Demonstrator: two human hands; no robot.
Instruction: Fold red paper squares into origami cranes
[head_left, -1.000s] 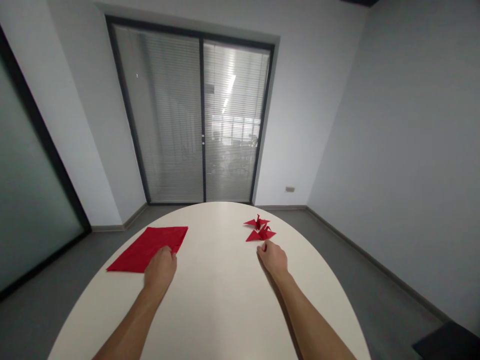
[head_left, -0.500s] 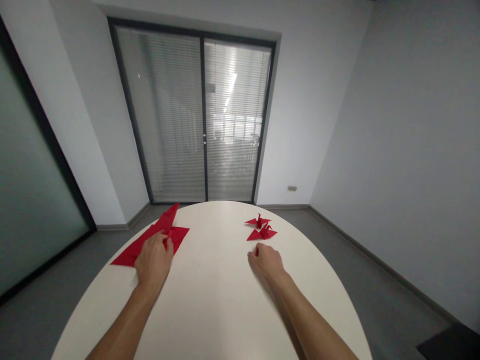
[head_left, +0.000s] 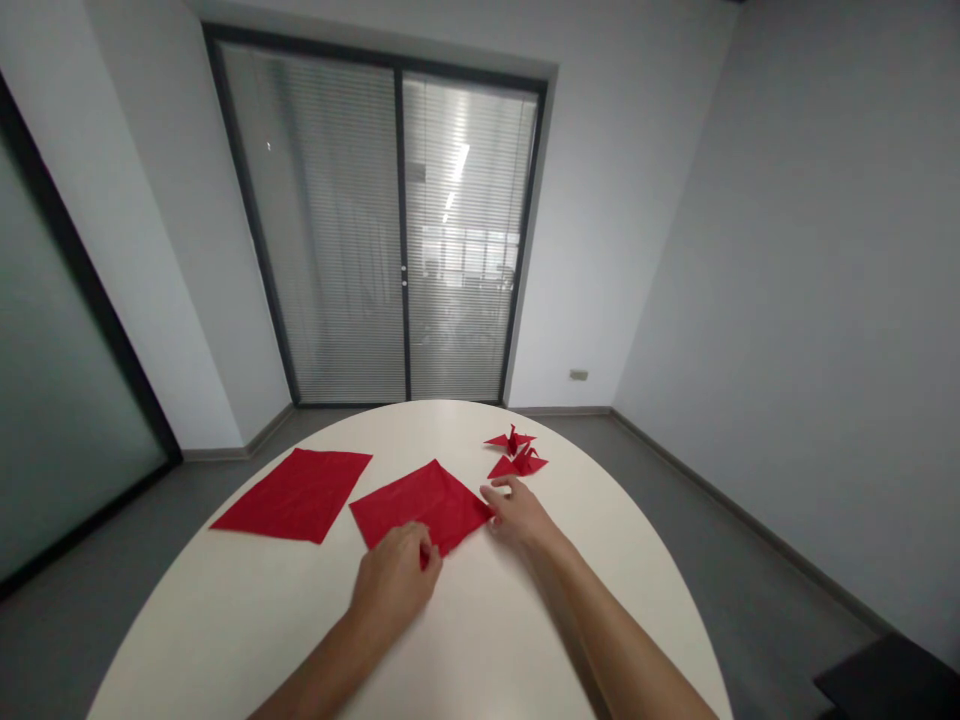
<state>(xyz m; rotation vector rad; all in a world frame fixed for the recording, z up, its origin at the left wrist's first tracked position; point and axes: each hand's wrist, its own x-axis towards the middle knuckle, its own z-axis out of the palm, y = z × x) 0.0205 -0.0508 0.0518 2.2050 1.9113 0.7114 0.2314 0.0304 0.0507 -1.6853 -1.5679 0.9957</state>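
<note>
Red sheet [head_left: 424, 495] in left fingers [head_left: 411, 537], inside tabletop edge [head_left: 442, 404].

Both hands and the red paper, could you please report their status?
Left hand grips middle sheet by near side. Right hand at its right corner, grip unclear. Left sheet lies flat. Cranes close beyond right hand.

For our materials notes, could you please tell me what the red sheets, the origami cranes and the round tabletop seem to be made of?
Red sheets: probably thin matte paper, judging by the faint creases and flat, dull surface.
Origami cranes: likely similar paper, given the matching red and sharp points.
Round tabletop: perhaps laminate, smooth with a soft sheen.
</note>
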